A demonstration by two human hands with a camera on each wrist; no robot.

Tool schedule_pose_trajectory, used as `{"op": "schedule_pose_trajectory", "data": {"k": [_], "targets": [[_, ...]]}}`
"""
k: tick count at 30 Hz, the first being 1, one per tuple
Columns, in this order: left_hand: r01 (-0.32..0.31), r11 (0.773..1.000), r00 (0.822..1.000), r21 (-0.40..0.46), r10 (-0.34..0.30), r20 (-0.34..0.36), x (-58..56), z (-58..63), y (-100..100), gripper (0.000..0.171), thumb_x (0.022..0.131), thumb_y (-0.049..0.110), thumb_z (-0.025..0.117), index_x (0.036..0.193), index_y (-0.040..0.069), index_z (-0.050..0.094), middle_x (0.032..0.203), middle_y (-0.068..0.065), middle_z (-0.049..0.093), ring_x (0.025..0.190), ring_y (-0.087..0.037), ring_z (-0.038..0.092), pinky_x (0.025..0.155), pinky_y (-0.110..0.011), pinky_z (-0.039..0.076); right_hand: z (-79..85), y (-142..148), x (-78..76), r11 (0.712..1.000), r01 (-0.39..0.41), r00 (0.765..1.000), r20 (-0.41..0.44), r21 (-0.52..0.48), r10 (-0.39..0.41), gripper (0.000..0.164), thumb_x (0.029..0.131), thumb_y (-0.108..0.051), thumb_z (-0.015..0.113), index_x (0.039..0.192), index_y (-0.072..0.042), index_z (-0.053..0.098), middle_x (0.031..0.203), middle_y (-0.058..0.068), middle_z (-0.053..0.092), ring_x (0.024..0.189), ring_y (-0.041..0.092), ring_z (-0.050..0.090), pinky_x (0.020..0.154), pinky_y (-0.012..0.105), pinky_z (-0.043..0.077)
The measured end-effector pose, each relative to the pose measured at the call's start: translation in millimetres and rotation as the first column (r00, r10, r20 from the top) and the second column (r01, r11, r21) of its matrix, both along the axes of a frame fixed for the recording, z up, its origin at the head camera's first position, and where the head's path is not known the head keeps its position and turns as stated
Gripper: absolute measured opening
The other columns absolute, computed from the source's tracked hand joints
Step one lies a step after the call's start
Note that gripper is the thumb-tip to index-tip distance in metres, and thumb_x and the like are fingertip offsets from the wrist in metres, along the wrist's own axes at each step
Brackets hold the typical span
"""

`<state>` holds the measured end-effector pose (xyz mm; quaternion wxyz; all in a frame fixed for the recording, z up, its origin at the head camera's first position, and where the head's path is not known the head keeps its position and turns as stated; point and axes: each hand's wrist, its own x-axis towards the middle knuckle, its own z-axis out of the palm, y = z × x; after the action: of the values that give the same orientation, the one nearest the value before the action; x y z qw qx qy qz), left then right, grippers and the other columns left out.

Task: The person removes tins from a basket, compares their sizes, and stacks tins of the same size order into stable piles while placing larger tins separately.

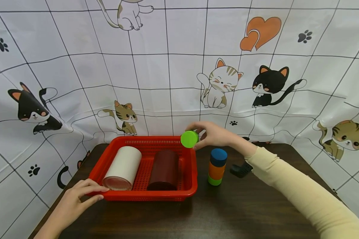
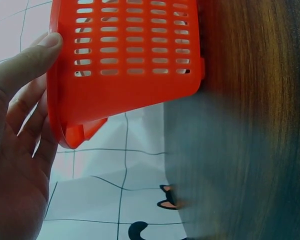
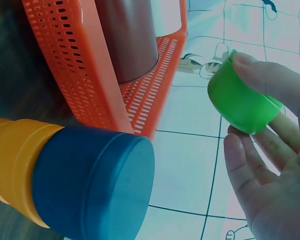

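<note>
My left hand [image 1: 74, 202] grips the front left corner of a red plastic basket [image 1: 149, 196], thumb and fingers on its rim [image 2: 55, 95]. Inside the basket lie a white cylinder [image 1: 124, 166] and a dark brown cylinder [image 1: 164, 169], side by side. My right hand [image 1: 213, 134] pinches a small green cup [image 3: 240, 100] between thumb and fingers, raised at the basket's back right corner. Below that hand, to the right of the basket, a stack of a blue piece [image 1: 218, 157], an orange piece [image 1: 217, 171] and a green piece [image 1: 214, 180] stands upright on the table.
The dark wooden table [image 1: 233, 212] carries everything. A small black object [image 1: 241, 170] lies right of the stack, partly under the right forearm [image 1: 287, 186]. A white cloth [image 1: 182, 73] with cat drawings and grid lines hangs behind and on both sides.
</note>
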<state>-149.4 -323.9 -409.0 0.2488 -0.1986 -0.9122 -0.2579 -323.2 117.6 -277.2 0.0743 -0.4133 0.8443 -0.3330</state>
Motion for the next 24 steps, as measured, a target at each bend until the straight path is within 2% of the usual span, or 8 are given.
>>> {"op": "schedule_pose_trajectory", "data": {"k": [7, 14, 19, 24], "targets": [[-0.010, 1.000, 1.000, 0.001, 0.010, 0.009, 0.6, -0.5, 1, 0.041, 0.069, 0.004, 0.085, 0.100, 0.029, 0.077, 0.094, 0.019, 0.062, 0.090, 0.010, 0.047, 0.075, -0.007, 0.039, -2.7, 11, 4.4, 0.995, 0.059, 0.998, 0.025, -0.084, -0.057, 0.060, 0.079, -0.013, 0.084, 0.132, -0.014, 0.057, 0.133, 0.007, 0.059, 0.116, 0.028, 0.060, 0.091, 0.039, 0.057], [0.002, 1.000, 1.000, 0.008, -0.002, 0.003, 0.4, -0.5, 0, 0.041, 0.069, 0.004, 0.085, 0.100, 0.029, 0.077, 0.093, 0.019, 0.062, 0.089, 0.009, 0.047, 0.075, -0.007, 0.039, -2.5, 24, 9.6, 0.989, 0.084, 0.996, 0.026, -0.123, -0.081, 0.073, 0.080, -0.012, 0.083, 0.144, -0.017, 0.049, 0.142, 0.012, 0.054, 0.111, 0.028, 0.063, 0.089, 0.037, 0.058], [0.000, 1.000, 1.000, 0.007, 0.000, 0.002, -0.3, -1.1, 0, 0.042, 0.069, 0.004, 0.085, 0.100, 0.030, 0.076, 0.093, 0.020, 0.062, 0.089, 0.009, 0.047, 0.074, -0.007, 0.040, -4.1, 34, 13.6, 0.985, 0.117, 0.993, 0.012, -0.127, -0.116, 0.068, 0.081, -0.014, 0.081, 0.142, -0.019, 0.052, 0.140, 0.008, 0.055, 0.112, 0.028, 0.064, 0.088, 0.035, 0.058], [-0.010, 1.000, 1.000, 0.007, 0.010, 0.005, 0.0, -0.9, 0, 0.041, 0.069, 0.004, 0.085, 0.100, 0.030, 0.076, 0.093, 0.020, 0.062, 0.088, 0.009, 0.046, 0.073, -0.008, 0.040, -6.1, 44, 17.4, 0.975, 0.157, 0.987, -0.001, -0.158, -0.159, 0.064, 0.082, -0.016, 0.081, 0.140, -0.017, 0.054, 0.135, 0.006, 0.059, 0.111, 0.027, 0.066, 0.090, 0.037, 0.058]]}}
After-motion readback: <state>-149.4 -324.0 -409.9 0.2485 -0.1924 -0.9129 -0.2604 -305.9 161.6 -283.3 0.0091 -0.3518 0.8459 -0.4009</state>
